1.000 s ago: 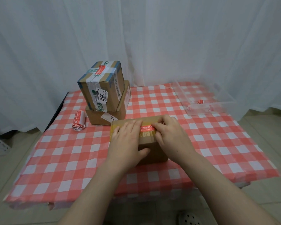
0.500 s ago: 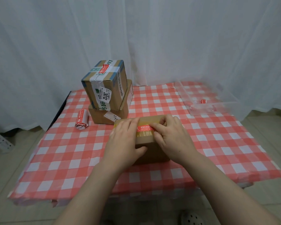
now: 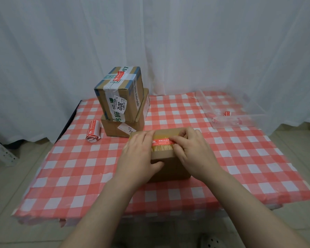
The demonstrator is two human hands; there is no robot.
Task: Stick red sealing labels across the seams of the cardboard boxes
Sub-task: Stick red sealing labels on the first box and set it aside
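Note:
A brown cardboard box point(image 3: 166, 164) sits in the middle of the checked table, its top seam covered with yellowish tape. A red sealing label point(image 3: 162, 141) lies across that tape. My left hand point(image 3: 140, 156) lies flat on the box's left part, thumb against the front face. My right hand point(image 3: 193, 151) presses its fingertips on the label's right end. Behind, a taped box point(image 3: 122, 97) with a red label point(image 3: 118, 76) on top is stacked on a flatter box point(image 3: 115, 128).
A roll of red labels point(image 3: 93, 130) lies left of the stack. A clear plastic tray point(image 3: 229, 111) with a few red scraps stands at the back right. White curtains hang behind the table point(image 3: 70, 167). A shoe point(image 3: 210, 241) shows below the table's front edge.
Both hands stay on the box and label; my right fingers have shifted slightly along the label. The camera has moved a little, shifting the scene.

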